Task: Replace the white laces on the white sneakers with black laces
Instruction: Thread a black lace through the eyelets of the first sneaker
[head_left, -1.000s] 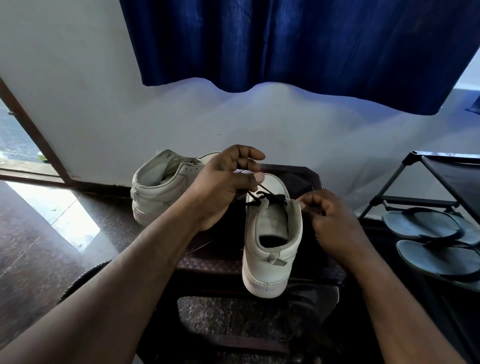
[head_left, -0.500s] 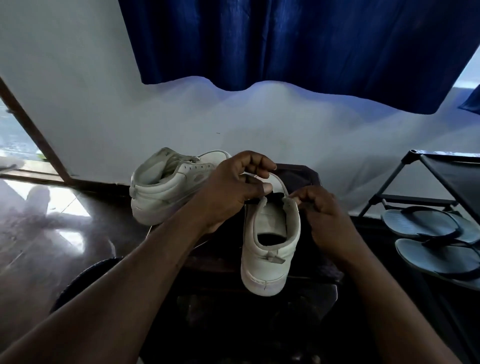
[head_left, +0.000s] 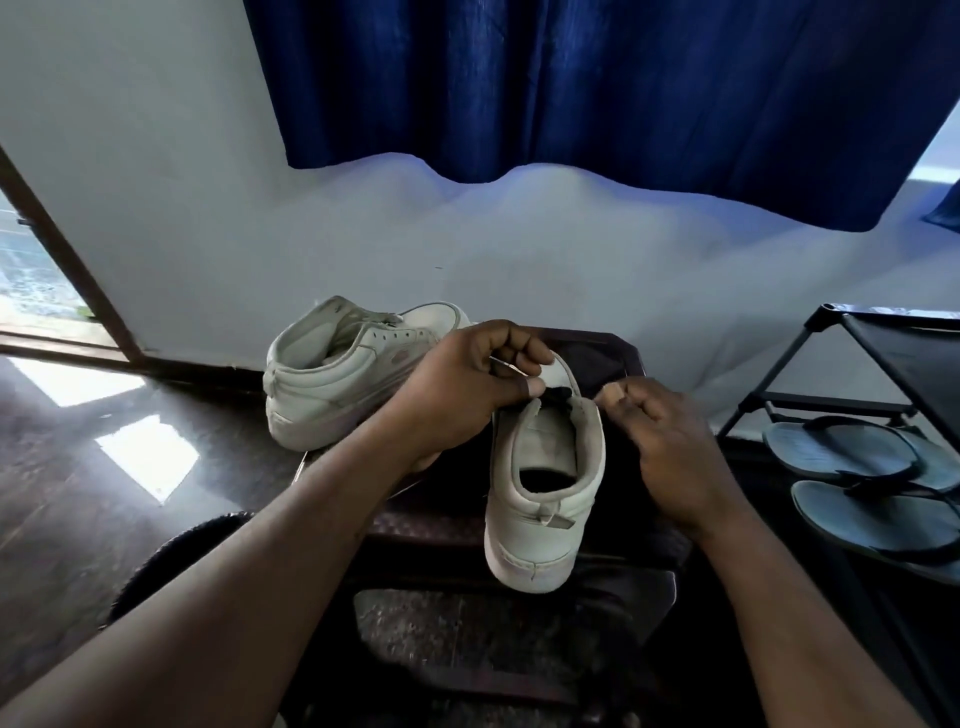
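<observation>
While the near sneaker (head_left: 545, 499) is sitting upright on the dark stool (head_left: 610, 356) with its heel facing the camera, both hands are working at the top of its opening. Left hand (head_left: 462, 400) is reaching in from the left, fingers curling over the tongue and thumb pressing up from below, so it's pinching the tongue. Right hand (head_left: 670, 447) is coming in from the right, thumb and forefinger tips meeting at the collar's top right edge and gripping there. Can't tell whether a lace end is also sitting in that pinch. A short dark bit of black lace (head_left: 557, 396) is showing between the two hands, just under the tongue; fingers are hiding the rest. Second sneaker (head_left: 337, 379) is sitting at the stool's back-left corner, heel also toward the camera, just behind the left wrist; touching it or not, can't tell. Its lacing is looking pale but too blurry to confirm. Blue curtain (head_left: 571, 88) is hanging over the pale wall (head_left: 182, 182) behind. Black rack (head_left: 883, 353) is standing to the right, with grey sandals (head_left: 852, 457) lying on its lower shelf. Glossy dark floor (head_left: 62, 509) is reflecting light on the left.
</observation>
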